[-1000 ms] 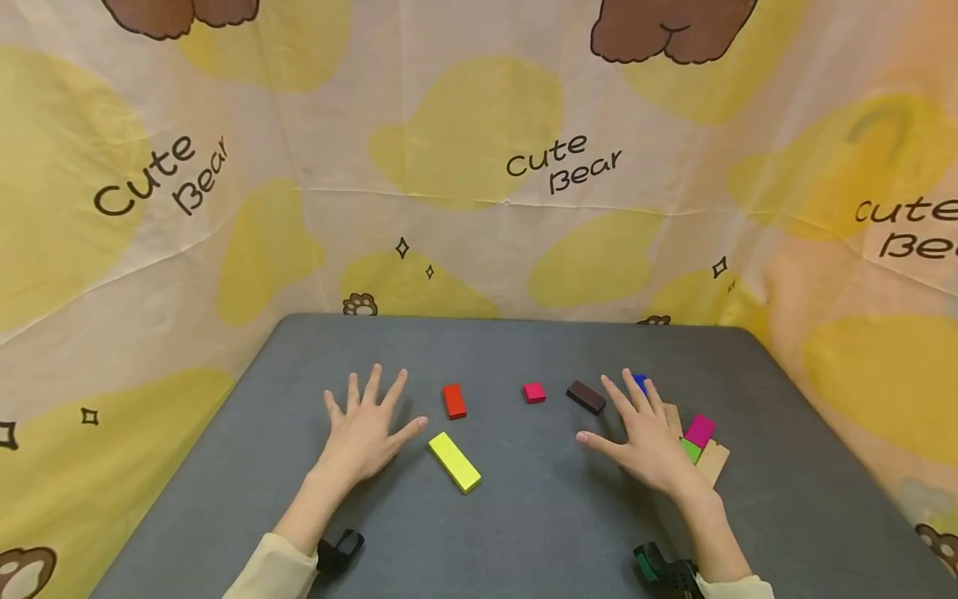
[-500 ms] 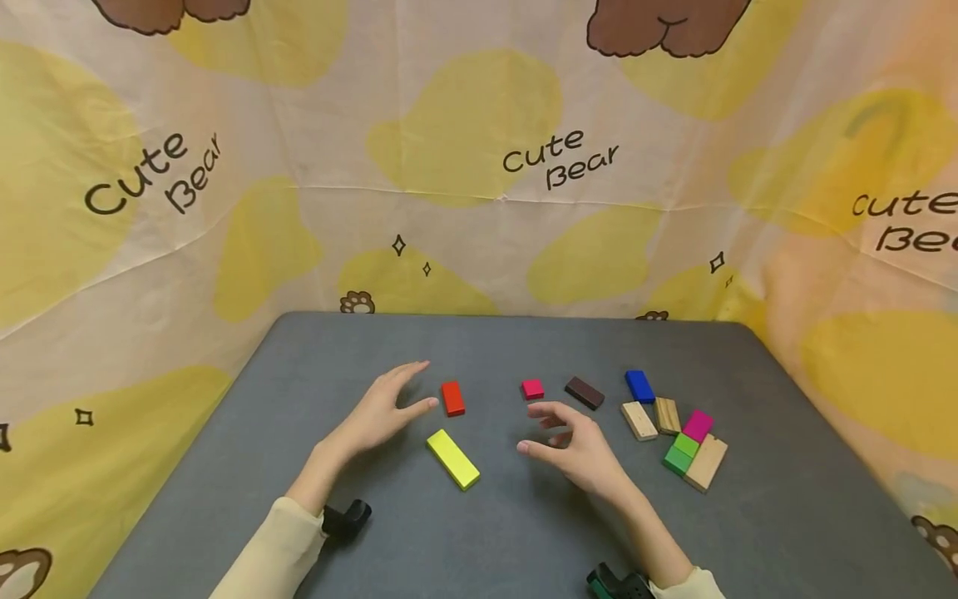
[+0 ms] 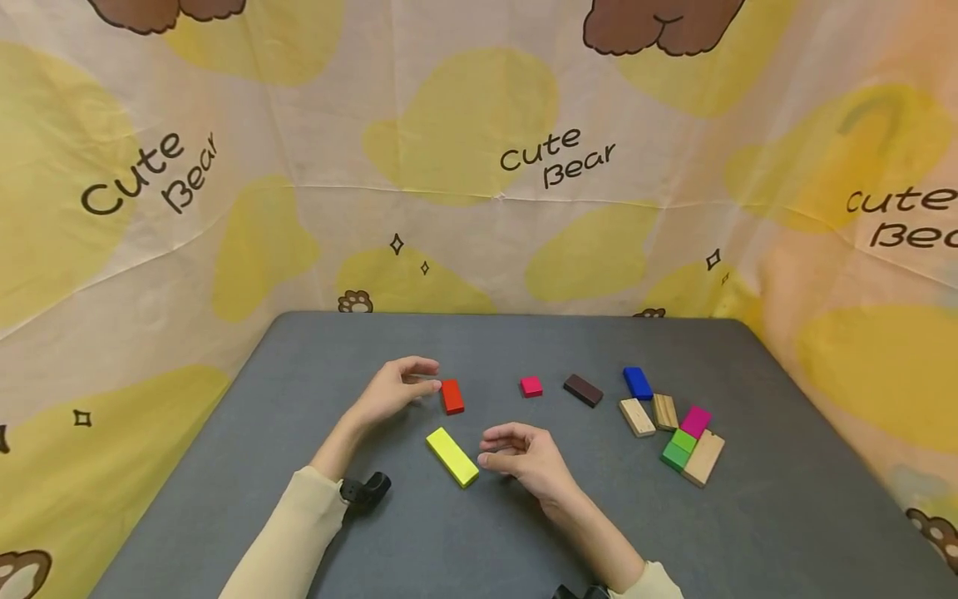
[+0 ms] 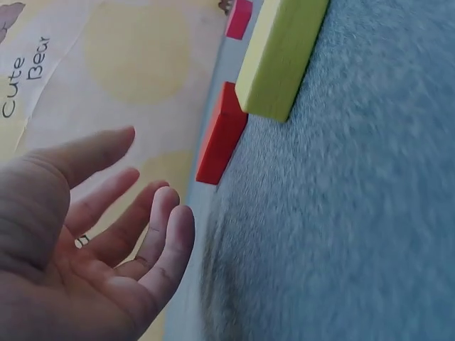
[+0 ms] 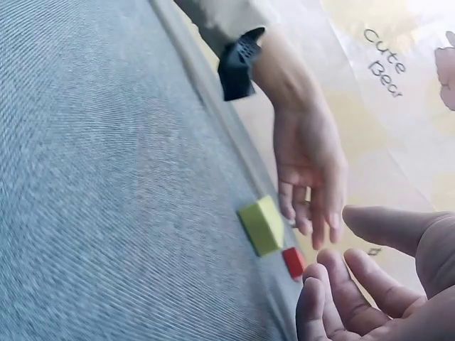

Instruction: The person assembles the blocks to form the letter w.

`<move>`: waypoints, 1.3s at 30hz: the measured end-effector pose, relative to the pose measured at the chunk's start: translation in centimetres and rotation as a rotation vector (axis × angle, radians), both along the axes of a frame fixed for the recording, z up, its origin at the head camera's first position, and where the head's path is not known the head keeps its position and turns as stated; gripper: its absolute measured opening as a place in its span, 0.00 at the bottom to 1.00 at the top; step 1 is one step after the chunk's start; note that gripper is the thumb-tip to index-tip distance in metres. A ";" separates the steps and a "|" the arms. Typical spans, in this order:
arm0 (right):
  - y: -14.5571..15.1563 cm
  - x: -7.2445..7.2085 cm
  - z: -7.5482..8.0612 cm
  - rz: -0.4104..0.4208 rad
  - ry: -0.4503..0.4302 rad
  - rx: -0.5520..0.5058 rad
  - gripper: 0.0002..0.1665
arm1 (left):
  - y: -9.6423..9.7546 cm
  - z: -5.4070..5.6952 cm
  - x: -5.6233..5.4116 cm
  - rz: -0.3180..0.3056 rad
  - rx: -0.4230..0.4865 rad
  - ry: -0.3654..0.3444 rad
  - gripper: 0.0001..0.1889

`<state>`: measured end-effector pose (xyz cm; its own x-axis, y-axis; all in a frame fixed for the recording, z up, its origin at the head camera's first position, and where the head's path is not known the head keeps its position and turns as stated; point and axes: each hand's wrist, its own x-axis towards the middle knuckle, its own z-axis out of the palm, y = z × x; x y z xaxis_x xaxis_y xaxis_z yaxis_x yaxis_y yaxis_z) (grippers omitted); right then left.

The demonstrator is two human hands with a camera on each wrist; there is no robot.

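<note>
The step in hand looks like a reach: both hands are poised above the grey bench [image 3: 494, 532] beside blocks, and neither holds anything. The left hand [image 3: 392, 389] hangs just beside the red block [image 3: 452, 397], on the side toward the bench's left edge. Its fingers are gently bent, with the thumb apart from them; in the left wrist view a gap shows between them and the block. The right hand [image 3: 527, 453] is beside the yellow block [image 3: 452, 457], by the end that slants toward the near side. Its fingers are also bent, thumb apart, with nothing between.

The red block lies nearer the far edge than the yellow one; the two are near each other but not touching. Farther toward the right edge lie a small pink block [image 3: 531, 387] and a dark brown block [image 3: 583, 390], then a blue block [image 3: 638, 383] and a close cluster of wooden and coloured blocks [image 3: 704, 459].

As a judgement, picking up either nearby block calls for lowering the hand until thumb and fingers straddle its long sides, then pinching. The yellow block's slant would ask the right wrist to turn to match.
</note>
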<state>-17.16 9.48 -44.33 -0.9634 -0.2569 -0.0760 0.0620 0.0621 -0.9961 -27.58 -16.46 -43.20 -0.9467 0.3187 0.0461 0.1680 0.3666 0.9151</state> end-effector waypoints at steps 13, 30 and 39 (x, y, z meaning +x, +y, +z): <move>-1.1 -1.2 -1.4 -0.001 -0.007 0.015 0.20 | 1.7 -1.7 -0.7 0.093 0.089 -0.129 0.22; -1.8 -1.8 -1.6 0.008 0.072 0.212 0.16 | 2.6 -2.2 -0.6 0.215 0.040 -0.072 0.20; -1.6 -1.8 -1.4 0.012 0.053 0.233 0.13 | 2.3 -2.4 -0.7 0.238 0.039 -0.096 0.19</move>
<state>-18.93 7.84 -45.70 -0.9646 -0.2499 -0.0838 0.0076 0.2913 -0.9566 -28.26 -14.12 -45.59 -0.9954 0.0866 -0.0400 -0.0073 0.3491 0.9370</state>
